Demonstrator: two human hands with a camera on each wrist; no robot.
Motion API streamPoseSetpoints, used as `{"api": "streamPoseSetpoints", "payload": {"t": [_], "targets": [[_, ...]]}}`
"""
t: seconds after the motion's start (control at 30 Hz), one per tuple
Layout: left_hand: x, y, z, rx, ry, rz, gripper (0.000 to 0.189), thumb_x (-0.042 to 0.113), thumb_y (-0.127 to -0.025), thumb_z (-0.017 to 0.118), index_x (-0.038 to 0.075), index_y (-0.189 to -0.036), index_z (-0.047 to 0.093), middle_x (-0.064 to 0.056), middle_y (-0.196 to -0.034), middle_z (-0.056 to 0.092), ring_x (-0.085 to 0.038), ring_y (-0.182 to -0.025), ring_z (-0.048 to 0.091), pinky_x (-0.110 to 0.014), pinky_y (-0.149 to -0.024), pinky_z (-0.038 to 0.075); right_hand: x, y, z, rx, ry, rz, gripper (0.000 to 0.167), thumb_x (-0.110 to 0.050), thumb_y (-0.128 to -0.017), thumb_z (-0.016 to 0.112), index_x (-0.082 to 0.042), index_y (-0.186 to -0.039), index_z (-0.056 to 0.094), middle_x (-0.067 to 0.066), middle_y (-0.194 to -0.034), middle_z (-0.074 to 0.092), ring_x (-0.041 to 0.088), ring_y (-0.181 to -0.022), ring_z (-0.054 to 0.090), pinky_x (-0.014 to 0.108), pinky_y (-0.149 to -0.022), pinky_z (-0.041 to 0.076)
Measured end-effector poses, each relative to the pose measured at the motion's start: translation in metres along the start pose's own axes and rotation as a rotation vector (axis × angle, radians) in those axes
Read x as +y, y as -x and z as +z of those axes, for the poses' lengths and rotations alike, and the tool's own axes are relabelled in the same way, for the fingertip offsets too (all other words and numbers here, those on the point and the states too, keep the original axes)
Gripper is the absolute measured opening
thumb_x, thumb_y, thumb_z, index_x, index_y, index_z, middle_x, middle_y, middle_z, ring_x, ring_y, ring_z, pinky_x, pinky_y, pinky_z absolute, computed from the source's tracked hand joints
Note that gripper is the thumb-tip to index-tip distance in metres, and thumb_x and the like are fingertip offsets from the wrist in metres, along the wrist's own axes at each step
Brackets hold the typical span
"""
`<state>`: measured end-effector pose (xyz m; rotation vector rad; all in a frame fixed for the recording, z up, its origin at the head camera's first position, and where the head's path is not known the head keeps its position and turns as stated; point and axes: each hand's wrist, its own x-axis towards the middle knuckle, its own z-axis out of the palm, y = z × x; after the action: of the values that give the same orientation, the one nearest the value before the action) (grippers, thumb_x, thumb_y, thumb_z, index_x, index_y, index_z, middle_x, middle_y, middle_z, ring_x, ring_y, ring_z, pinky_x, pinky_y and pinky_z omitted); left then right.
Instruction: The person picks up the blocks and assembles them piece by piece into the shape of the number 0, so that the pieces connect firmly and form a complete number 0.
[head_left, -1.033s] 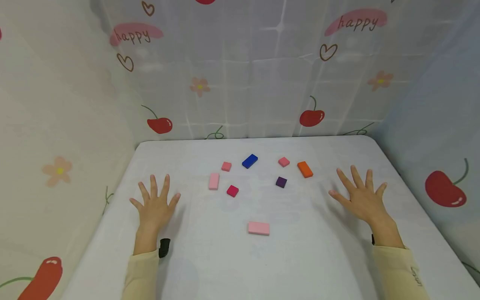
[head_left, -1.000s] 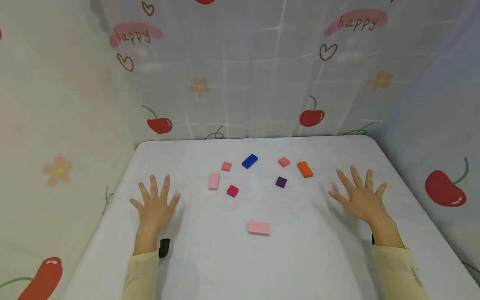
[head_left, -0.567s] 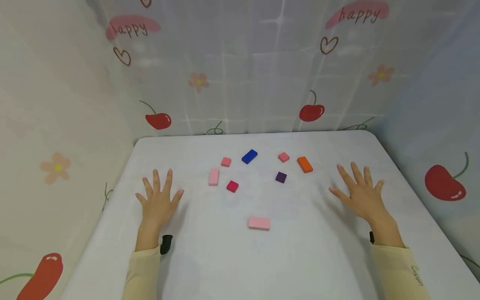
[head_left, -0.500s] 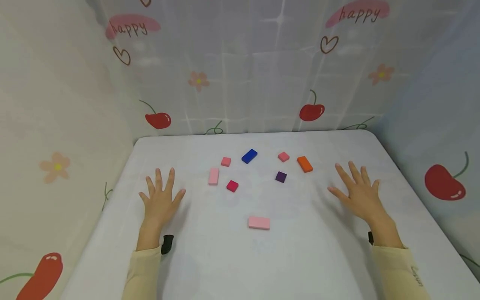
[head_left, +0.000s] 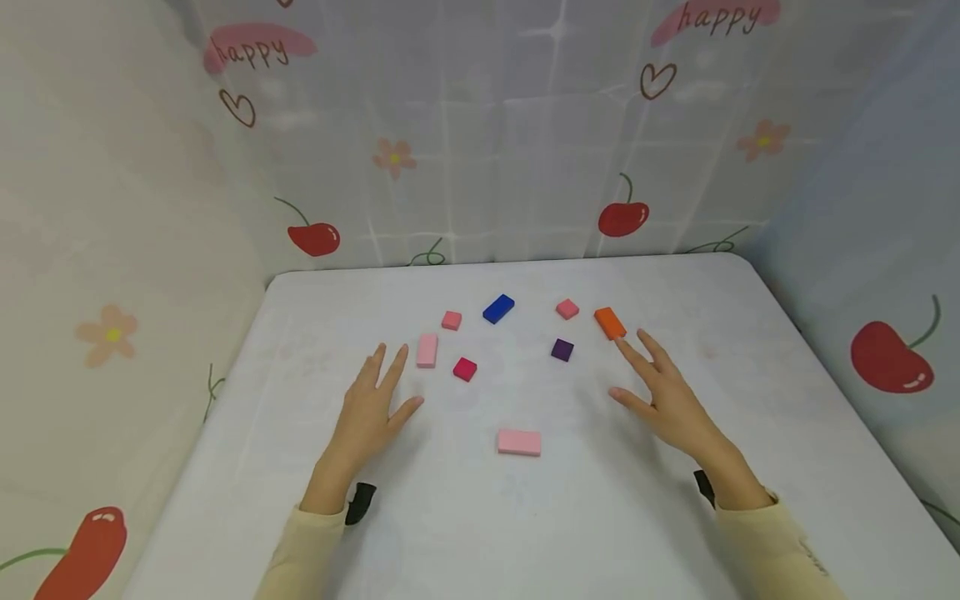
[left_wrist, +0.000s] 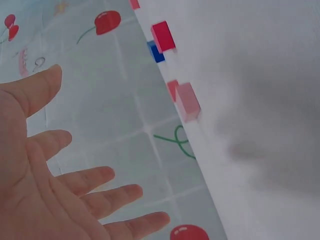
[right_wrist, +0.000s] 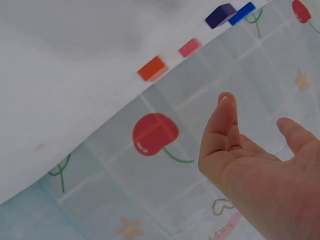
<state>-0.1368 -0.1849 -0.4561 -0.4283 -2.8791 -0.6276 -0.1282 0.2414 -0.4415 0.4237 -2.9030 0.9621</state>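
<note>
- left hand (head_left: pixel 366 421): released, fingers apart, holding nothing; nearest the upright-lying pale pink bar (head_left: pixel 426 351)
- right hand (head_left: pixel 671 404): released too, fingers loosely extended; in head view a fingertip overlaps the near end of the orange bar (head_left: pixel 610 324), but right wrist view shows my fingers apart from it
- blocks are flat-sided, smooth, matte, sharp-edged; can't tell the material
- longer ones: both bars above, blue bar (head_left: pixel 498 309) lying slanted at the back, pink bar (head_left: pixel 519 442) crosswise at the front between my hands
- squarish ones: left coral block (head_left: pixel 452 321), right coral block (head_left: pixel 567 309), red block (head_left: pixel 465 369), dark purple block (head_left: pixel 562 350); all well apart, mid to back
- surface (head_left: pixel 570 517): smooth, white, rounded far corners
- curtain (head_left: pixel 495 167): creased, slightly shiny sheet, printed cherries, flowers, hearts
- only head view has the pink bar up front and my cream sleeves (head_left: pixel 303 550)
- left wrist view adds my palm and all five fingers, plus block thickness
</note>
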Motion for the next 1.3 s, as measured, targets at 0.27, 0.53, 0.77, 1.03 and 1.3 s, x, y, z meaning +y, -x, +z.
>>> {"api": "streamPoseSetpoints", "payload": {"t": [0.27,0.53,0.77,1.03,1.3], "targets": [[0.025,0.004,0.012,-0.069,0.09,0.091,0.075,0.033,-0.089,0.071,0.016,-0.153,0.035,-0.024,-0.155,0.031,-0.046,-0.139,0.036,-0.065,-0.102,0.038,-0.027,0.0,0.029,-0.128,-0.04,-0.114,0.073,-0.026,-0.09,0.071,-0.022,-0.153,0.035,0.018,-0.156,0.027,0.033,-0.112,0.058,0.044,-0.081,0.055],[0.03,0.0,0.016,-0.115,0.101,0.071,0.073,0.036,-0.09,0.069,0.019,-0.153,0.035,-0.021,-0.157,0.03,-0.044,-0.141,0.034,-0.065,-0.105,0.035,-0.043,-0.004,0.056,-0.296,-0.045,-0.15,0.067,-0.027,-0.089,0.072,-0.022,-0.149,0.043,0.013,-0.138,0.044,0.006,-0.075,0.053,0.023,-0.072,0.049],[0.029,-0.002,0.02,-0.137,0.101,0.046,0.073,0.036,-0.091,0.069,0.02,-0.153,0.034,-0.021,-0.158,0.028,-0.046,-0.141,0.033,-0.067,-0.105,0.033,-0.047,-0.006,0.069,-0.323,-0.081,-0.215,0.055,-0.017,-0.088,0.072,-0.015,-0.14,0.056,0.004,-0.111,0.051,0.008,-0.084,0.06,0.023,-0.073,0.05],[0.025,-0.003,0.024,-0.146,0.115,0.035,0.073,0.037,-0.091,0.068,0.021,-0.153,0.034,-0.021,-0.158,0.028,-0.045,-0.142,0.031,-0.068,-0.105,0.032,-0.053,-0.007,0.084,-0.337,-0.073,-0.198,0.045,-0.018,-0.085,0.076,-0.012,-0.129,0.066,0.0,-0.096,0.053,0.004,-0.077,0.055,0.02,-0.07,0.047],[0.022,-0.003,0.026,-0.134,0.112,0.04,0.073,0.036,-0.09,0.069,0.021,-0.153,0.035,-0.021,-0.157,0.03,-0.044,-0.141,0.033,-0.067,-0.105,0.034,-0.059,-0.008,0.089,-0.286,-0.01,-0.237,0.038,-0.015,-0.082,0.078,-0.007,-0.118,0.072,-0.001,-0.086,0.054,0.007,-0.073,0.046,0.018,-0.062,0.04]]}}
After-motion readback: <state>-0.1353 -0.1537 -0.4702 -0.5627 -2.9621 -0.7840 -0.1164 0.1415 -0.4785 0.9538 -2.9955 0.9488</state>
